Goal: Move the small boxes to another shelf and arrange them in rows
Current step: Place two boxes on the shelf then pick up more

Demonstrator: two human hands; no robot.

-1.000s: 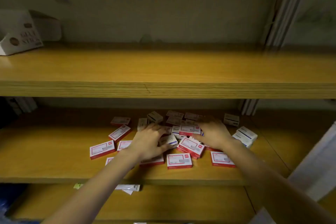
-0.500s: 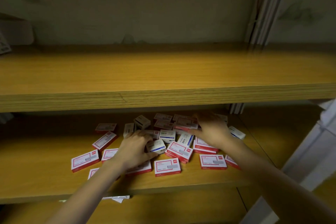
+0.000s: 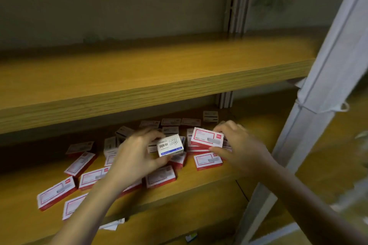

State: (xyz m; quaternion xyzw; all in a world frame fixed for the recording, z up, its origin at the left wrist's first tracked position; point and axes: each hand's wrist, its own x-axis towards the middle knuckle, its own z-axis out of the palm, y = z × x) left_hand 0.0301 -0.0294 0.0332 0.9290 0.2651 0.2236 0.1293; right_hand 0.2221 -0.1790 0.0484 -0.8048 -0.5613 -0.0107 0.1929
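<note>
Several small red-and-white boxes [image 3: 56,192] lie scattered on the middle wooden shelf [image 3: 199,180], with more in shadow at the back. My left hand [image 3: 135,155] grips a white box with a blue stripe [image 3: 170,145], lifted just above the pile. My right hand [image 3: 239,145] pinches a red-edged white box [image 3: 207,137] between thumb and fingers, also raised off the pile. The two held boxes sit side by side, close together. The wooden shelf above [image 3: 139,71] shows a bare top in this view.
A grey metal upright [image 3: 310,97] rises at the right, with a second post [image 3: 237,0] at the back wall. A lower shelf [image 3: 179,225] holds scraps of white paper [image 3: 112,225]. Another shelf bay lies beyond the upright at right.
Both hands have closed on a box each and lifted them off the pile. The view has swung left and tilted, so the right upright has come into frame.
</note>
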